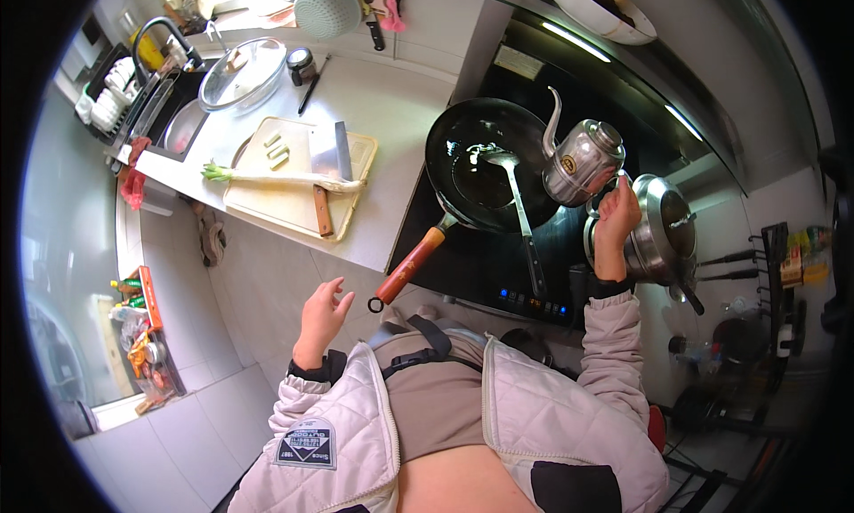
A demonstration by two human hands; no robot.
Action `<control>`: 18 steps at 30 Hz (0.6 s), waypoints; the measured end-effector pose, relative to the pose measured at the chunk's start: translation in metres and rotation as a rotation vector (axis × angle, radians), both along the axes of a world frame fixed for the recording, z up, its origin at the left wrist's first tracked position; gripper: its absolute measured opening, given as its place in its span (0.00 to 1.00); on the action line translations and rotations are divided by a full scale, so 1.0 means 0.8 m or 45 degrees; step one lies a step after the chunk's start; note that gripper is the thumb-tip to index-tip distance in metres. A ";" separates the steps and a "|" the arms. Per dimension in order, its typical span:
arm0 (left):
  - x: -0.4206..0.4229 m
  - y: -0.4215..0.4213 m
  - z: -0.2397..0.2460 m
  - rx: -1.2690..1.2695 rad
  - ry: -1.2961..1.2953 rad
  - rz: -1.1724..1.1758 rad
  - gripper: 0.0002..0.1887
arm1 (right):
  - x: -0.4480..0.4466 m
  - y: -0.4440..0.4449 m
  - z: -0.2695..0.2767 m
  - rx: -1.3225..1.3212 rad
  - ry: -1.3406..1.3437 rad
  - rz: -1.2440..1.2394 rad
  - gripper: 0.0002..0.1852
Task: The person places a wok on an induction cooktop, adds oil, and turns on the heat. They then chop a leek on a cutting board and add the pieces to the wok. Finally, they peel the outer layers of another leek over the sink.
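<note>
My right hand (617, 213) grips the handle of a stainless steel oil pot (579, 162) with a long curved spout. The pot is held at the right rim of a black wok (460, 172), its spout tip above the wok's far right side. Shiny liquid lies in the wok's bottom. A metal cooking spoon (515, 186) rests in it, its black handle reaching over the near rim. Toward me and to the left points the wok's reddish wooden handle (412, 263). My left hand (323, 321) is empty, fingers apart, just left of that handle's end.
A cutting board (293, 219) on the left counter bears a leek (280, 177), cut pieces and a cleaver (330, 149). A glass lid (243, 72) sits near the sink (183, 129). Right of the wok stands a steel steamer pot (657, 233) on the black cooktop (460, 273).
</note>
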State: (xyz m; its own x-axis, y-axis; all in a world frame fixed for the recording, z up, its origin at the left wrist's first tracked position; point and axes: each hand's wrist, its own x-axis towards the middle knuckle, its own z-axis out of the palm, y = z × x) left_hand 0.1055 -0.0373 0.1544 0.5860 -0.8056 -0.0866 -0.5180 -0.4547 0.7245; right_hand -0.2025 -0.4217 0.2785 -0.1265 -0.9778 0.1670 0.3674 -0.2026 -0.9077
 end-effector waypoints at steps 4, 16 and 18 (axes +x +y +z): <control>0.005 -0.010 0.001 -0.027 -0.019 -0.070 0.20 | -0.011 0.021 -0.010 0.014 0.138 -0.015 0.19; 0.027 -0.023 -0.025 -0.025 0.052 -0.218 0.19 | -0.047 0.118 0.045 -0.033 -0.156 -0.055 0.23; 0.036 -0.033 -0.029 -0.046 0.073 -0.211 0.18 | -0.070 0.128 0.076 -0.008 -0.344 -0.095 0.24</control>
